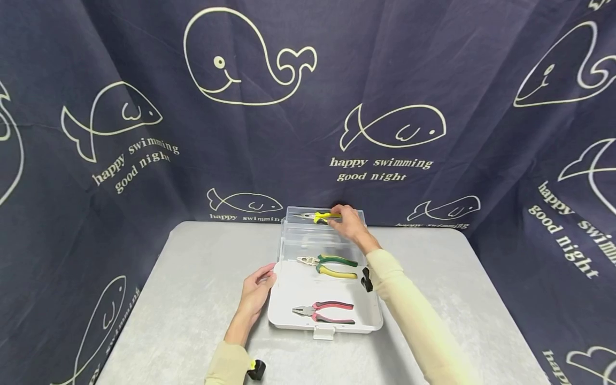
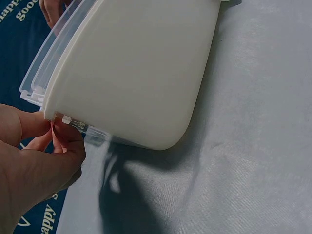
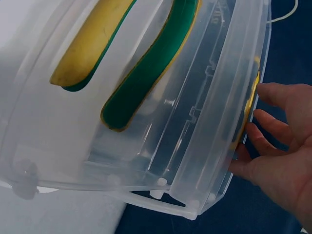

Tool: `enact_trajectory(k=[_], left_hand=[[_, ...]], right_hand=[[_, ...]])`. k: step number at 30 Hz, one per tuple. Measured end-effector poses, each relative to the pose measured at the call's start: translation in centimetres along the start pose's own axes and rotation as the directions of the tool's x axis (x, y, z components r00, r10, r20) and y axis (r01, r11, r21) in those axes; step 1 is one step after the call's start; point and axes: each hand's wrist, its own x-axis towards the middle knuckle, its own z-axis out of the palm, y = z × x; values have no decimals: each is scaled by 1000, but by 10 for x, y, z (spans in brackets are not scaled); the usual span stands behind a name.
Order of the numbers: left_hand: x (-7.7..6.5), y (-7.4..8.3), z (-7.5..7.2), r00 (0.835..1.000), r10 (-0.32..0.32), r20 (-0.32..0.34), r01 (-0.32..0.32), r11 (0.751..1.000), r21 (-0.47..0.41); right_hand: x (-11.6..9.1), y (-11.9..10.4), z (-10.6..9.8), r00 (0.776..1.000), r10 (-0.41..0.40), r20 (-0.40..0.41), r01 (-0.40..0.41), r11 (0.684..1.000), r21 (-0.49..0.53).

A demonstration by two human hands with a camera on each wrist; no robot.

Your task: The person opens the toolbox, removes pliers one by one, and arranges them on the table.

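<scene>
A white plastic box point(image 1: 323, 323) with clear upper trays stands on the table. My left hand point(image 1: 256, 291) pinches the box's left rear edge between thumb and fingers. At the back, my right hand point(image 1: 347, 221) has its fingers at the handles of yellow-and-black needle-nose pliers point(image 1: 321, 216) in the rear clear tray point(image 1: 298, 211). In the right wrist view, the fingertips overlap the tray's edge in front of the yellow handle point(image 3: 251, 105). Green-and-yellow pliers point(image 1: 337, 260) lie in the middle, handles rightward. Red-and-black pliers point(image 1: 332, 305) lie near the front.
A white latch point(image 1: 323, 333) sticks out from the box's front. Grey cloth point(image 1: 207, 267) covers the table around the box. Close behind the table hangs a dark blue curtain point(image 1: 308, 149) with whale and fish drawings.
</scene>
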Motion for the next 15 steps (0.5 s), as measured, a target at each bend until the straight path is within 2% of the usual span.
enact_trajectory(k=[8,12,15], left_hand=[[-1,1,0,1000,-2,11,3,1000,-23],[-1,2,1,1000,-9,4,9,999,-35],[-2,3,0,1000,-17,8,17,999,-41]], right_hand=[[2,0,4,997,68,-44,-70,997,-42],[3,2,3,996,61,-59,-62,998,-23],[4,1,1,996,26,-86,-27,1000,-14]])
